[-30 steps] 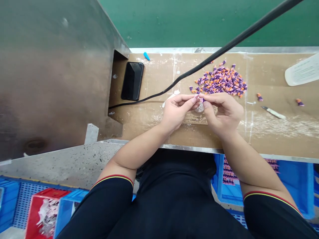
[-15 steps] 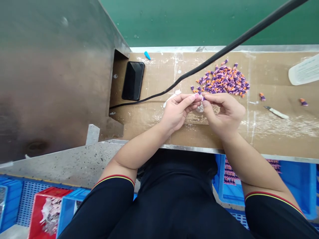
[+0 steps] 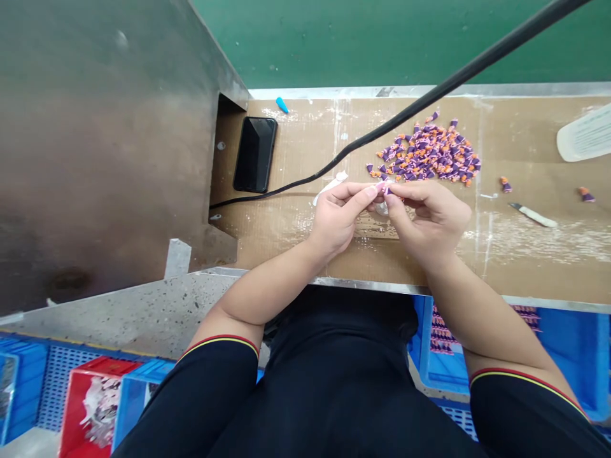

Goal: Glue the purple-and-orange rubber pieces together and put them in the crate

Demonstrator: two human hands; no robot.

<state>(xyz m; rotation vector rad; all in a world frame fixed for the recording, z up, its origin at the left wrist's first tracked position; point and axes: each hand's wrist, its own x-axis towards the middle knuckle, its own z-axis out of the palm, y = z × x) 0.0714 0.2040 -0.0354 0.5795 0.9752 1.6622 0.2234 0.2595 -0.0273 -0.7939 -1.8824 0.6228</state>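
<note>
My left hand [image 3: 340, 213] pinches a small pink piece [image 3: 380, 186] between thumb and fingers. Touching it from the right, my right hand [image 3: 424, 213] grips a small purple figure [image 3: 387, 190] at its fingertips. The two hands meet above the cardboard-covered bench [image 3: 296, 235]. Just beyond them lies a pile of small purple and orange figures [image 3: 432, 152]. A clear round object [image 3: 382, 208] shows partly beneath the fingers. Beside my left hand is a white tool [image 3: 333, 186], partly hidden.
A black cable [image 3: 382, 129] crosses over the bench. A phone [image 3: 255, 154] and a blue cap [image 3: 282, 105] lie left. At right are a knife [image 3: 533, 215], two loose figures and a white bottle [image 3: 585, 135]. Blue bins [image 3: 573, 356] and a red bin [image 3: 79, 407] stand below.
The fingertips have drawn closer together, bringing the pink piece against the purple figure. My left thumb has shifted slightly. The camera view has moved a little.
</note>
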